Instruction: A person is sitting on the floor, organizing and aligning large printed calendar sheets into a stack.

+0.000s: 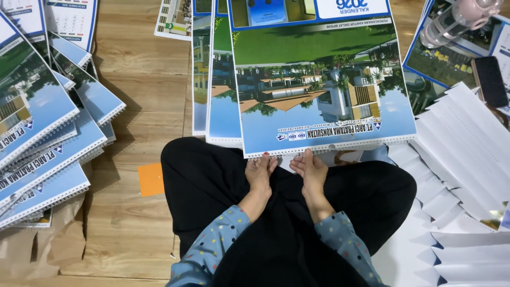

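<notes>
Left hand [260,171]: fingers pinching the wire-bound near edge of a wall calendar [321,79], which lies flat on the floor and reaches away from the hands. Right hand [311,169]: just beside the left, gripping the same edge. Stack of bound calendars [42,138]: far left of the left hand. Folded white sheets [462,154]: right of the right hand. Black phone [490,81] and clear bottle [457,18]: beyond, upper right. Orange note [151,179]: on the wooden floor [143,79], left of the left hand
</notes>
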